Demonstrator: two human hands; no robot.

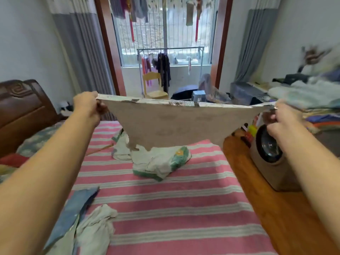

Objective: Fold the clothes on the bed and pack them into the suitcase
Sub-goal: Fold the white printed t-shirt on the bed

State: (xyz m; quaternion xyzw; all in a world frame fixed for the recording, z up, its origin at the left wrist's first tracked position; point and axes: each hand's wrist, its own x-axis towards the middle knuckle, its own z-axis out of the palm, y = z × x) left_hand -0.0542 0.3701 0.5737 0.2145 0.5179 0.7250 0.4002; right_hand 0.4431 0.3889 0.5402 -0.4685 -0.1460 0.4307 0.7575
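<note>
A beige-grey garment (176,124) hangs stretched wide in the air above the bed (184,208), which has a pink and grey striped cover. My left hand (87,105) grips its upper left corner and my right hand (281,117) grips its upper right corner. Under the garment lies a crumpled white and green piece of clothing (161,162). A white garment (95,229) and a blue one (73,212) lie at the near left of the bed. No suitcase is in view.
A dark wooden headboard (24,111) stands at the left. A brown round-fronted appliance (272,153) sits on the wooden floor right of the bed. Piled clothes (305,96) fill the right side. A wooden chair (154,87) and clothes rack (171,52) stand by the window.
</note>
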